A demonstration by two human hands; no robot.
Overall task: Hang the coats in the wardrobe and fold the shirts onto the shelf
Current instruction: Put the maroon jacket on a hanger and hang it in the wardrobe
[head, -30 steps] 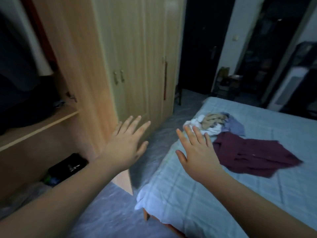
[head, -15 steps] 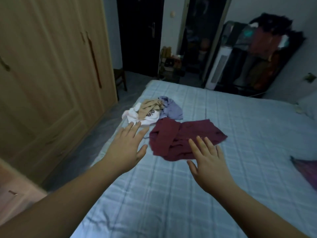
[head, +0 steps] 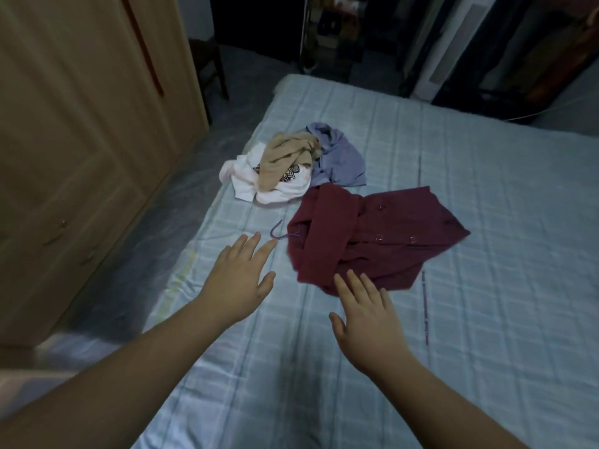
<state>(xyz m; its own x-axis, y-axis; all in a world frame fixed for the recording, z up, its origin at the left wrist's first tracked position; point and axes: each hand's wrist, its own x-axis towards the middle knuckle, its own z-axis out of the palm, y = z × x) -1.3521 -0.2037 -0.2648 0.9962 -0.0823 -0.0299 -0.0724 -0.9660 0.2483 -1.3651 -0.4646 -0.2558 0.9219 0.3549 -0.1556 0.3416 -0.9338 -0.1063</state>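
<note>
Maroon coat: crumpled maroon buttoned coat (head: 372, 234) lying flat on the pale blue checked bedsheet (head: 486, 286), a thin purple hanger hook (head: 280, 233) poking out at its wardrobe-side edge
Shirts: white printed shirt (head: 259, 186), tan shirt (head: 285, 160) on top of it, and lilac shirt (head: 340, 157) heaped together just beyond the coat
Left hand (head: 240, 280): fingers spread, grasping nothing, just beside the coat, fingertips near the hook
Right hand (head: 366, 319): fingers straight, released, fingertips at the coat's near edge
Wardrobe: light wooden wardrobe (head: 81, 124), doors closed, across the floor strip from the coat
</note>
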